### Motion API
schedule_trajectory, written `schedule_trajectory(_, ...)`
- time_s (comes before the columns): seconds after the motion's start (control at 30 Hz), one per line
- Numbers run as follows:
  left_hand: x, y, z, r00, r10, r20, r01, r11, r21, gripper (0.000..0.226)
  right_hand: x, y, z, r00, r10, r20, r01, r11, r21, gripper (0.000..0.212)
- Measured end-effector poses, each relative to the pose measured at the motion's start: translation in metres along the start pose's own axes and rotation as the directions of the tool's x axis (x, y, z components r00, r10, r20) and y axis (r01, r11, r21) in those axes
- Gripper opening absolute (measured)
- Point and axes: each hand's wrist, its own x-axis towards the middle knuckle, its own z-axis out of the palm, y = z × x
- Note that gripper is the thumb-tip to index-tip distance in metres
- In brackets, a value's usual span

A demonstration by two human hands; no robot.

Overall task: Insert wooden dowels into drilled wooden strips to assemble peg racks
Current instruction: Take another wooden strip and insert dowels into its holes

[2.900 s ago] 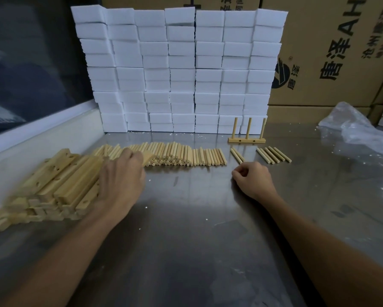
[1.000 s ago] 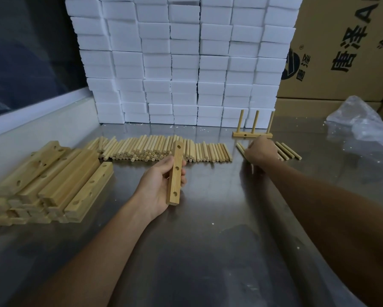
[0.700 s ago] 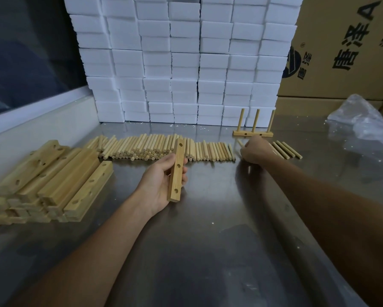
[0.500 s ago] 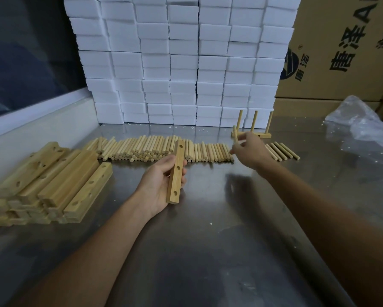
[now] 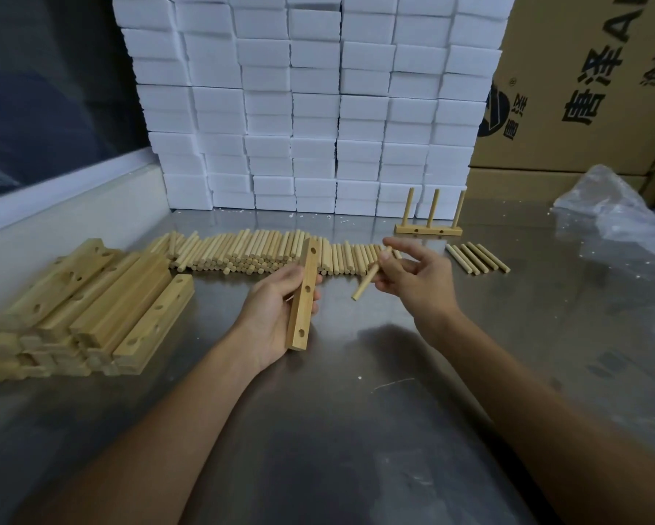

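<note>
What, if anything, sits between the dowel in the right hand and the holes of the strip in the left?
Nothing visible: open air separates the dowel from the strip, whose holes face the right hand.

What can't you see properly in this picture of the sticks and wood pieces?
All in the head view:
- Pile of drilled strips: its left end is blurred and cut off by the frame edge, so they can't be counted.
- Strip in the left hand: its back side is hidden by the palm.
- Dowel in the right hand: its upper end is hidden by the fingers.
- Cardboard box: its print is cut off at the right edge.
</note>
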Motion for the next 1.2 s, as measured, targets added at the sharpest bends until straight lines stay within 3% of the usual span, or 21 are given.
schedule_trajectory(0.27,-0.002,0.000,0.002,1.000,0.014,0.008,-0.014,1.000,0.016,0.022,-0.001,-0.001,0.007,0.991,0.133,0.031,-0.136,0.982,0.134,0.020)
schedule_trajectory(0.4,-0.002,0.000,0.002,1.000,0.015,0.012,-0.015,1.000,0.017,0.022,-0.001,-0.002,0.006,0.990,0.137,-0.021,-0.136,0.989,0.051,0.015)
schedule_trajectory(0.57,-0.002,0.000,0.000,1.000,0.014,0.019,-0.014,1.000,0.010,0.022,-0.002,0.000,0.007,0.999,0.016,-0.035,-0.022,0.984,-0.175,0.007)
schedule_trajectory(0.77,-0.001,-0.001,0.001,1.000,0.019,0.013,-0.019,1.000,0.020,0.022,-0.002,-0.001,0.015,0.990,-0.113,0.079,0.133,0.930,-0.341,0.010)
schedule_trajectory(0.87,-0.001,-0.001,0.001,0.999,0.027,0.023,-0.028,0.999,0.027,0.024,-0.004,-0.004,0.019,0.959,-0.236,0.158,0.279,0.882,-0.379,0.009)
schedule_trajectory(1.0,-0.002,-0.001,0.001,0.997,0.059,0.047,-0.062,0.996,0.057,0.035,-0.005,-0.007,0.023,0.872,-0.419,0.253,0.490,0.734,-0.471,0.012)
schedule_trajectory(1.2,-0.004,-0.002,0.004,0.995,0.084,0.061,-0.087,0.995,0.045,0.050,-0.002,-0.013,0.029,0.823,-0.499,0.272,0.560,0.632,-0.535,0.016)
